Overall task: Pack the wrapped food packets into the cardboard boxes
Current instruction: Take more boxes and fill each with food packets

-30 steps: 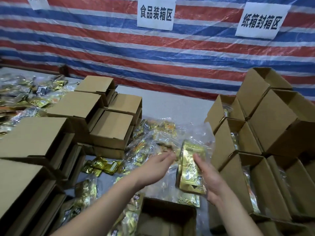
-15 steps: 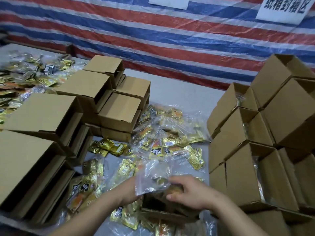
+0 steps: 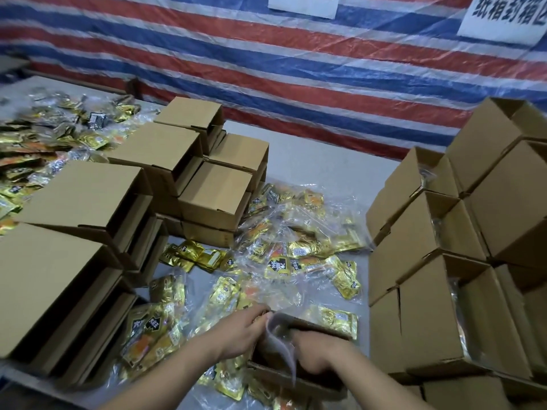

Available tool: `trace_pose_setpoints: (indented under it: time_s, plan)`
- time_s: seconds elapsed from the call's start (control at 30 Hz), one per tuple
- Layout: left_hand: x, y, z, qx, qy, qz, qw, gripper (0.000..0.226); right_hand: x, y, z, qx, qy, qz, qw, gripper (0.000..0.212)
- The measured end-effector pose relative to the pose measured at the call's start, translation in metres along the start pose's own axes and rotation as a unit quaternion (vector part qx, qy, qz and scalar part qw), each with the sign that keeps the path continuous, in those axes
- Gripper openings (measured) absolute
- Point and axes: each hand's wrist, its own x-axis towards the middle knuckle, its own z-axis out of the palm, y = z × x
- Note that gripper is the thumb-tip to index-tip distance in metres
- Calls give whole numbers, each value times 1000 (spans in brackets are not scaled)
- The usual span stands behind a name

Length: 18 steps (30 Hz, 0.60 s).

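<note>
Pressing bag (image 3: 281,347) into box (image 3: 299,380): both hands' grip curled.

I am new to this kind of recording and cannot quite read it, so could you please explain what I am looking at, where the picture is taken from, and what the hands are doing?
There is no machine here. A person wears a camera on the head, so the picture looks forward and down over their own two bare arms.

The grey table holds heaps of gold wrapped food packets, many in clear plastic bags. Closed cardboard boxes are stacked on the left; open boxes, some showing plastic inside, are stacked on the right.

Right in front of the person sits one small open box. The left hand is at the box's left edge. The right hand reaches inside it, pressing a clear plastic bag down into it. Motion blur hides each hand's exact grip.

Behind hangs a red, white and blue striped tarp with paper signs.
</note>
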Motion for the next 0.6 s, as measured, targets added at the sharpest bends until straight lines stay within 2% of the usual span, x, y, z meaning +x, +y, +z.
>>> trace_pose_setpoints:
  time_s: [0.07, 0.13, 0.2, 0.27, 0.33, 0.4, 0.5, 0.6]
  plan:
    - [2, -3, 3, -12, 12, -2, 1000, 37, 6, -3, -3, 30, -5, -4, 1000, 43]
    - [4, -7, 4, -25, 20, -5, 999, 36, 7, -3, -7, 82, -23, -18, 996, 59]
    - [6, -7, 4, -32, 23, -11, 999, 38, 5, -2, -6, 193, -25, -44, 980, 74]
    - [7, -6, 4, -25, 22, -4, 999, 39, 4, -5, 0, 226, 20, -66, 972, 61]
    - [6, -7, 5, -17, 16, -3, 1000, 43, 9, -6, 2, 173, 38, -90, 980, 40]
    - [2, -10, 6, -11, 11, -14, 1000, 49, 13, -12, -4, 87, 19, -100, 991, 26]
    - [-4, -12, 6, -17, 6, -25, 1000, 57, 20, -21, -16, 2, -30, -74, 997, 28]
    - [-10, -11, 3, -100, -8, -18, 995, 59, 20, -30, -20, -42, -45, -23, 998, 31]
